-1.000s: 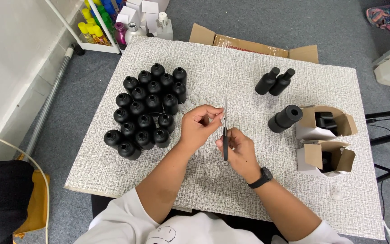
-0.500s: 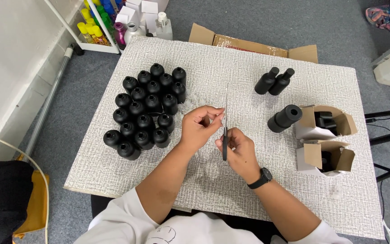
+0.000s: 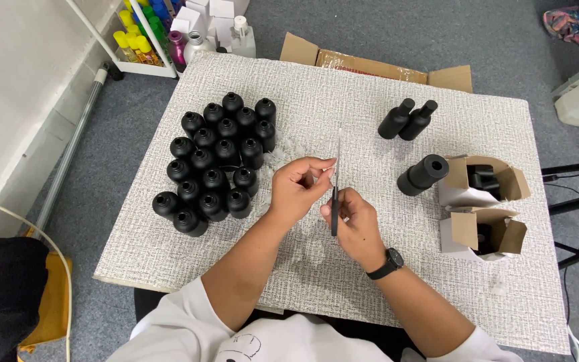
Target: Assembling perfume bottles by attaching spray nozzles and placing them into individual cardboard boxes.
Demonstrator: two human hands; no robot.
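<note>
My right hand (image 3: 353, 220) grips the black lower end of a thin upright stick-like part (image 3: 335, 201) whose pale upper tube rises above my fingers. My left hand (image 3: 299, 184) pinches that pale tube near its middle with thumb and fingertips. Both hands hover over the middle of the table (image 3: 316, 268), which has a white textured cover. To the left stands a tight cluster of several uncapped black bottles (image 3: 212, 167).
Two capped black bottles (image 3: 407, 119) lie at the back right; a larger black cylinder (image 3: 422, 174) lies beside two open small cartons (image 3: 477, 208). A flat brown cardboard box (image 3: 370, 66) sits behind the table. A rack with coloured bottles (image 3: 162, 33) stands far left.
</note>
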